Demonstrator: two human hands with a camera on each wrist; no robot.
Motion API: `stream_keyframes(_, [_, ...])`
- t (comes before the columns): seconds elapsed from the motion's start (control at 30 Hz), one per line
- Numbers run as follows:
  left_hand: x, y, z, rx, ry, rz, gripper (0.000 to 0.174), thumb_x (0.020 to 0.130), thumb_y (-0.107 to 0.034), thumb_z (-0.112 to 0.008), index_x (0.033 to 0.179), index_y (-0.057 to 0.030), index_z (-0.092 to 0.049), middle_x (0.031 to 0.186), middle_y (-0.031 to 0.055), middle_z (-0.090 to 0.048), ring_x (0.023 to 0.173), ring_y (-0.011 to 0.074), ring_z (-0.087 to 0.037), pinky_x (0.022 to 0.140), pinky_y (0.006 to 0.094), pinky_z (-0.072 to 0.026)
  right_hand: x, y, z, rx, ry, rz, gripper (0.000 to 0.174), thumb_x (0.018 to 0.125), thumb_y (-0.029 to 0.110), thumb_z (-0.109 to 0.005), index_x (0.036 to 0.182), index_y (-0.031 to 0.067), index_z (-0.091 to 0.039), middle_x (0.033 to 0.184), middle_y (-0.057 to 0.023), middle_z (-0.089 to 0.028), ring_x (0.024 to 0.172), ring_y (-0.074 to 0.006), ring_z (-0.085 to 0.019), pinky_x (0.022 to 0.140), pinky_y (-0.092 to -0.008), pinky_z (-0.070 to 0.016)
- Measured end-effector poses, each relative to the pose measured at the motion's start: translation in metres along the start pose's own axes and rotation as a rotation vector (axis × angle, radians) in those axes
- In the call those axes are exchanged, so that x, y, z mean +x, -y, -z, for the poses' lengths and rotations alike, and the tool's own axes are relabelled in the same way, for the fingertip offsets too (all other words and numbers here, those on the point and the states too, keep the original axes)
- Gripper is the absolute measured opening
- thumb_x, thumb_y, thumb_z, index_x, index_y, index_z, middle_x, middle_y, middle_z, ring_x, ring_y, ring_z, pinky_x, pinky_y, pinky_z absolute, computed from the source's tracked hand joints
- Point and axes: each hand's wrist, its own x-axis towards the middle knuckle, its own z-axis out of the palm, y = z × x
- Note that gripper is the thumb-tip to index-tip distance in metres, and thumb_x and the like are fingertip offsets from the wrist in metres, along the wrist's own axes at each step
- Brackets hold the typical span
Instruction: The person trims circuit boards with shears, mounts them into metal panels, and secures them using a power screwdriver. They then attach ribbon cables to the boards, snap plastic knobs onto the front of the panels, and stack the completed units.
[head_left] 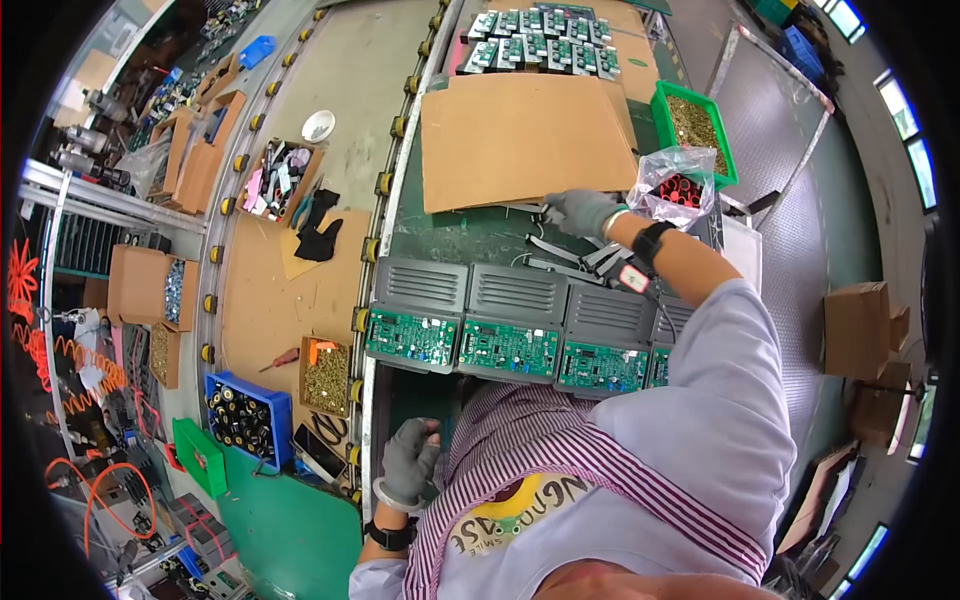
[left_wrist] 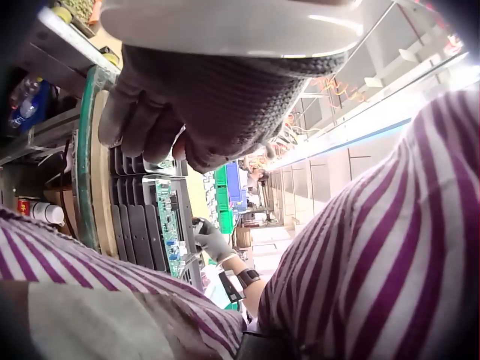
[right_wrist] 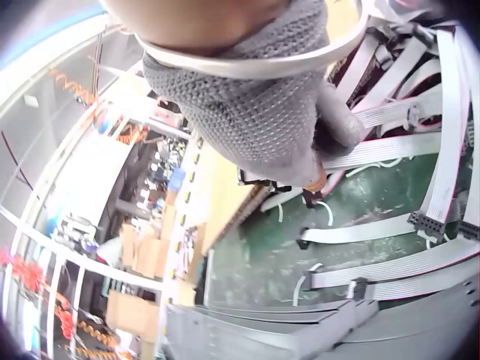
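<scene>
My right hand [head_left: 582, 214], in a grey knit glove, reaches to the near edge of a cardboard sheet [head_left: 525, 135] and pinches a flat grey ribbon cable between thumb and fingers. A black connector shows by those fingertips in the right wrist view; the palm hides part of the grip. More ribbon cables [right_wrist: 367, 232] with black connectors lie loose on the green tabletop [right_wrist: 255, 255]. Along the near edge stands a row of grey vented housings [head_left: 515, 295] with green circuit boards [head_left: 508, 347]. My gloved left hand [head_left: 410, 462] hangs loosely curled beside the apron, holding nothing.
Beyond the cardboard lie rows of circuit board units [head_left: 540, 52]. A green bin [head_left: 728, 165] of small brass-coloured parts and a plastic bag [head_left: 690, 170] with red-black parts stand right. A roller rail [head_left: 385, 185] runs along the left, with a blue bin [head_left: 285, 415] past it.
</scene>
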Motion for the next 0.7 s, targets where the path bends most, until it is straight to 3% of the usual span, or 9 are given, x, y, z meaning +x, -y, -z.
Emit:
stream_keyframes(0.07, [0.02, -0.007, 0.01, 0.002, 0.03, -0.057, 0.017, 0.079, -0.008, -0.056, 0.094, -0.0006, -0.055, 0.085, 0.0134, -0.059, 0.07, 0.0251, -0.06, 0.064, 0.0304, -0.0469, -0.029, 0.015, 0.041, 0.102, 0.002, -0.11, 0.03, 0.077, 0.017, -0.05, 0.105, 0.0065, -0.055, 0.092, -0.0201, -0.061, 0.09, -0.034, -0.059, 0.079, -0.0401, -0.0459])
stream_keyframes(0.2, [0.055, -0.014, 0.023, -0.065, 0.124, -0.139, 0.017, 0.079, -0.009, -0.057, 0.094, -0.0014, -0.056, 0.082, 0.012, -0.06, 0.07, 0.025, -0.06, 0.064, 0.0306, -0.0468, -0.048, -0.016, 0.045, 0.416, -0.236, -0.183, 0.029, 0.073, 0.015, -0.058, 0.1, 0.0056, -0.059, 0.086, -0.017, -0.062, 0.079, -0.0247, -0.061, 0.071, -0.0325, -0.0476])
stream_keyframes(0.23, [0.064, -0.016, 0.026, -0.072, 0.156, -0.18, 0.017, 0.079, -0.009, -0.057, 0.094, -0.0017, -0.056, 0.081, 0.0116, -0.06, 0.069, 0.0247, -0.06, 0.064, 0.0306, -0.0468, -0.056, -0.014, 0.054, 0.549, -0.213, -0.277, 0.027, 0.073, 0.015, -0.062, 0.099, 0.0049, -0.06, 0.081, -0.0114, -0.062, 0.072, -0.0157, -0.059, 0.066, -0.0273, -0.0471])
stream_keyframes(0.3, [0.08, -0.021, 0.028, -0.098, 0.196, -0.286, 0.016, 0.08, -0.01, -0.057, 0.094, -0.0027, -0.057, 0.077, 0.0103, -0.059, 0.068, 0.0229, -0.059, 0.062, 0.0303, -0.0462, -0.063, -0.025, 0.054, 0.758, -0.332, -0.24, 0.026, 0.073, 0.01, -0.063, 0.099, 0.0036, -0.061, 0.081, -0.0076, -0.061, 0.07, -0.0117, -0.058, 0.063, -0.0248, -0.0466])
stream_keyframes(0.37, [0.094, -0.023, 0.03, -0.119, 0.301, -0.272, 0.015, 0.08, -0.008, -0.055, 0.094, -0.0004, -0.056, 0.078, 0.0082, -0.059, 0.07, 0.0172, -0.056, 0.065, 0.0267, -0.044, -0.072, -0.033, 0.054, 0.962, -0.395, -0.22, 0.026, 0.074, 0.003, -0.064, 0.099, 0.0011, -0.061, 0.081, -0.0025, -0.061, 0.069, -0.0079, -0.055, 0.061, -0.0212, -0.0453])
stream_keyframes(0.4, [0.1, -0.024, 0.03, -0.128, 0.356, -0.262, 0.015, 0.081, -0.007, -0.053, 0.094, 0.0008, -0.056, 0.079, 0.0072, -0.059, 0.072, 0.0143, -0.054, 0.066, 0.0249, -0.043, -0.078, -0.028, 0.059, 0.972, -0.427, -0.222, 0.025, 0.074, 0.003, -0.064, 0.099, 0.0007, -0.061, 0.081, -0.0026, -0.061, 0.068, -0.0077, -0.054, 0.061, -0.0205, -0.0451])
stream_keyframes(0.43, [0.108, -0.021, 0.027, -0.143, 0.344, -0.334, 0.015, 0.081, -0.012, -0.057, 0.093, -0.0028, -0.057, 0.073, 0.0102, -0.056, 0.064, 0.0204, -0.055, 0.061, 0.029, -0.0436, -0.084, -0.025, 0.063, 0.981, -0.458, -0.223, 0.024, 0.075, 0.003, -0.065, 0.098, 0.0002, -0.062, 0.081, -0.0026, -0.061, 0.068, -0.0075, -0.054, 0.06, -0.0198, -0.0449])
stream_keyframes(0.67, [0.14, -0.032, 0.026, -0.383, 0.64, -0.177, 0.022, 0.086, -0.022, -0.052, 0.093, -0.0019, -0.056, 0.075, 0.0052, -0.055, 0.068, 0.013, -0.05, 0.063, 0.0257, -0.0413, -0.101, -0.001, 0.078, 1.305, -0.707, -0.171, 0.018, 0.077, 0.0, -0.062, 0.095, -0.0021, -0.059, 0.082, -0.0049, -0.06, 0.062, -0.0097, -0.056, 0.055, -0.0211, -0.0486])
stream_keyframes(0.7, [0.145, -0.041, 0.029, -0.366, 0.705, -0.217, 0.023, 0.091, -0.019, -0.045, 0.096, 0.0008, -0.054, 0.083, 0.005, -0.058, 0.077, 0.0121, -0.053, 0.071, 0.026, -0.0444, -0.102, 0.006, 0.077, 1.315, -0.732, -0.119, 0.018, 0.078, -0.001, -0.062, 0.095, -0.0022, -0.059, 0.083, -0.0053, -0.06, 0.062, -0.0097, -0.056, 0.054, -0.0209, -0.0485])
